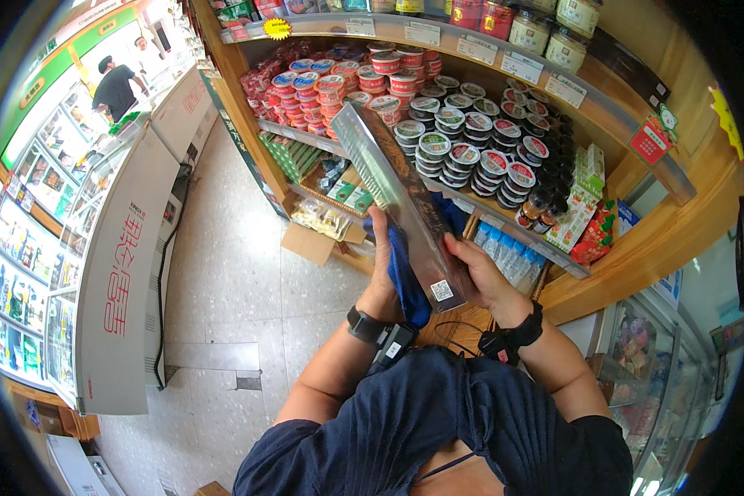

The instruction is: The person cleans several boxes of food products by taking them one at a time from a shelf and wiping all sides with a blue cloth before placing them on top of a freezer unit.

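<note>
A long flat carton (403,204) with a shiny silver side and a dark printed face is held up at a slant in front of the shelves. My left hand (379,263) is at its left side, gripping a blue cloth (403,263) that lies against the carton; most of those fingers are hidden. On the opposite side, my right hand (480,270) clasps the carton near its lower end, thumb on the dark face. The cloth also shows beyond the carton's right edge. A square printed code (440,290) sits at the low end.
Behind the carton, a wooden shelf unit (645,260) bears stacked red-lidded tubs (384,62), dark round tubs (465,152) and bottles (502,248). An open cardboard box (307,247) stands low. Freezer cabinets (121,273) line the left aisle, with two people (116,90) beyond. A glass case (645,359) is at right.
</note>
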Demonstrator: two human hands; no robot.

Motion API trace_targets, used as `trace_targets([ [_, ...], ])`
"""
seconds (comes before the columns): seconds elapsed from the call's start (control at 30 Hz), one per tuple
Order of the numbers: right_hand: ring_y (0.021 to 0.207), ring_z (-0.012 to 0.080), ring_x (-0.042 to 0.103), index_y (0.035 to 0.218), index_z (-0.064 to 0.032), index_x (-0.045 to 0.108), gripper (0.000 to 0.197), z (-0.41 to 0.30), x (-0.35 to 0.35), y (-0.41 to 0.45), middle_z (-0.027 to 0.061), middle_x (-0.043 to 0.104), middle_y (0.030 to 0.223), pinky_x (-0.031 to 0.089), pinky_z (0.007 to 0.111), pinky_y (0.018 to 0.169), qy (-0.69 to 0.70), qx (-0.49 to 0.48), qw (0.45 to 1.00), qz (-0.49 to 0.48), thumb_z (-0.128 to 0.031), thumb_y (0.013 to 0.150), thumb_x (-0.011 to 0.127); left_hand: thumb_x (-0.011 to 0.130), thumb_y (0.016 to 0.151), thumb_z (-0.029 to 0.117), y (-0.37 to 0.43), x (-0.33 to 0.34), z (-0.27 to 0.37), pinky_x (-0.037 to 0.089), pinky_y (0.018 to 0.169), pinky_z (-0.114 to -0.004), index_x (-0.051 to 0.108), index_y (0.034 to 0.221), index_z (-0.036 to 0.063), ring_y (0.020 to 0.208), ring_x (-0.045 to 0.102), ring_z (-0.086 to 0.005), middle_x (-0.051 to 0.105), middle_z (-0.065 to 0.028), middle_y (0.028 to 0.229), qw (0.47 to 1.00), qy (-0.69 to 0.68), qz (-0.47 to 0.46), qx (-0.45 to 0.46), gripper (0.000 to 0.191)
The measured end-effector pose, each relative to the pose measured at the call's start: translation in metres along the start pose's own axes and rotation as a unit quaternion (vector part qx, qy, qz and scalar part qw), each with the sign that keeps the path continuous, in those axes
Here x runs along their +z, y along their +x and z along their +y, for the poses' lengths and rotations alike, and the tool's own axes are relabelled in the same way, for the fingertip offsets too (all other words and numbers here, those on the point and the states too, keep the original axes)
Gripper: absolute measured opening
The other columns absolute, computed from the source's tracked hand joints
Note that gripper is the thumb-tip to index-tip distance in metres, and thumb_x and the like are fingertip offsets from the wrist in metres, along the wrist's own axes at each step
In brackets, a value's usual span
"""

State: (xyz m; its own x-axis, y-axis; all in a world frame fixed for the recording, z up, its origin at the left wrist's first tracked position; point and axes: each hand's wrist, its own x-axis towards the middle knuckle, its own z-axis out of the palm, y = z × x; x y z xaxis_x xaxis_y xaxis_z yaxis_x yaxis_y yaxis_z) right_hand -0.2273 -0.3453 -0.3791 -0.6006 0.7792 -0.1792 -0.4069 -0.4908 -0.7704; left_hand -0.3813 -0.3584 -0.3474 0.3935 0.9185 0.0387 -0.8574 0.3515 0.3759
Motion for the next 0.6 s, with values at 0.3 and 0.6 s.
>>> trace_targets([
  [0.3,0.091,0.0121,0.050,0.110,-0.0003,0.046,0.051,-0.030,-0.018,0.004,0.0073,0.054,0.101,0.038,0.025,0.081,-0.452,-0.143,0.865,0.167,-0.044,0.085,0.051,0.041,0.079,0.062,-0.005,-0.019,0.004,0.048,0.080,-0.035,0.041,0.124,0.0042,0.090,0.058,-0.0237,0.055,-0.0147,0.110,0.991,0.116,0.011,-0.062,0.073],
  [0.6,0.083,0.0107,0.057,0.105,-0.0030,0.051,0.041,-0.044,0.001,0.030,0.0030,0.058,0.094,0.047,0.025,0.073,-0.104,-0.142,0.979,0.107,-0.036,0.082,0.059,0.039,0.081,0.060,-0.004,-0.038,-0.015,0.047,0.084,-0.040,0.039,0.125,0.0013,0.097,0.057,-0.0281,0.053,-0.0188,0.114,0.974,0.069,-0.017,-0.214,0.074],
])
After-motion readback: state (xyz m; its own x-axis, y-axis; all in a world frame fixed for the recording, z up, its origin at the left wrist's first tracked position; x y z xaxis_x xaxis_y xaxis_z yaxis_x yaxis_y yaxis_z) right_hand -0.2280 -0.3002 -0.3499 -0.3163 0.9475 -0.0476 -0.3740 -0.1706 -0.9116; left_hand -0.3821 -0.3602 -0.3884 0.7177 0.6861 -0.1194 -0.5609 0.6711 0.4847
